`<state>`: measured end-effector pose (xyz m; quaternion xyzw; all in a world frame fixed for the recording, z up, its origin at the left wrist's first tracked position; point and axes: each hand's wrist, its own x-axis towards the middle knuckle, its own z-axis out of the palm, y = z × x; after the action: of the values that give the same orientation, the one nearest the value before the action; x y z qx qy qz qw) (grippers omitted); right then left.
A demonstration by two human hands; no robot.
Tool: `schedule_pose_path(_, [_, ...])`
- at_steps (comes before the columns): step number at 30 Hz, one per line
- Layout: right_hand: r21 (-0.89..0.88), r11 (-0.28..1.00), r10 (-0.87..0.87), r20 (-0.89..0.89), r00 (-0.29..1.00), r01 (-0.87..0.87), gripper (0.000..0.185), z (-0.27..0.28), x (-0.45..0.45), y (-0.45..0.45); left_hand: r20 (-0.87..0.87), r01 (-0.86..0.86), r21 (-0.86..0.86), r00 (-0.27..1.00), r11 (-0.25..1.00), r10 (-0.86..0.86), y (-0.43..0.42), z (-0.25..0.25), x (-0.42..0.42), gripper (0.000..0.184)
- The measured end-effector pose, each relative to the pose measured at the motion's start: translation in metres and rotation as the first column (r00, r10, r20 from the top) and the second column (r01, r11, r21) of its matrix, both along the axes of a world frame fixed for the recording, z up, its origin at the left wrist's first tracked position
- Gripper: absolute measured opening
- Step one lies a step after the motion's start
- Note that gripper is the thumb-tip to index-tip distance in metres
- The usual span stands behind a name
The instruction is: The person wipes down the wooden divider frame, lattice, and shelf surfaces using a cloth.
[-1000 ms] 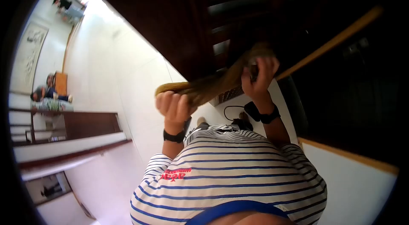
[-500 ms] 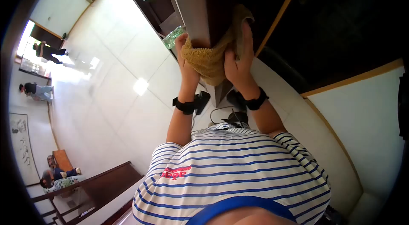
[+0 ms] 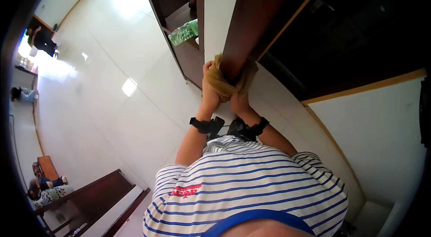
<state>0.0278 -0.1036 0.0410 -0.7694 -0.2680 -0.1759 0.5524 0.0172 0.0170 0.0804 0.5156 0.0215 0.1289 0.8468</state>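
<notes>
A yellow-brown towel (image 3: 217,82) is folded around the lower end, as seen here, of a dark wooden panel edge (image 3: 251,17). My left hand (image 3: 209,90) presses the towel from the left side, its fingers curled round the cloth. From the right, my right hand (image 3: 239,101) grips the other part of the towel, with most of its fingers hidden behind the cloth. Both hands are close together, and each wrist wears a black strap.
Left of the panel stands a dark wooden shelf unit (image 3: 179,64) with a green clear-wrapped pack (image 3: 184,33). A dark door (image 3: 345,30) is at right. Dark wooden furniture (image 3: 96,199) is at lower left. Several people are across the tiled floor (image 3: 107,98).
My hands and the towel have moved down along the wooden edge, nearer my body, and closer together. The view has shifted, showing more of the shelf unit.
</notes>
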Motion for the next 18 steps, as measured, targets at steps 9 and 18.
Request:
schedule_pose_path(9, [-0.366,0.931,-0.010,-0.017,1.000,0.003,0.060,-0.050,0.008,-0.030,-0.253,-0.045,0.456,0.951,0.889,0.177,0.007,-0.141,-0.005,0.028])
schedule_pose_path(18, [-0.433,0.893,-0.151,-0.035,0.988,0.121,0.044,0.065,0.016,-0.083,-0.094,-0.094,0.151,0.990,0.984,0.109,0.007,0.053,-0.017,0.030])
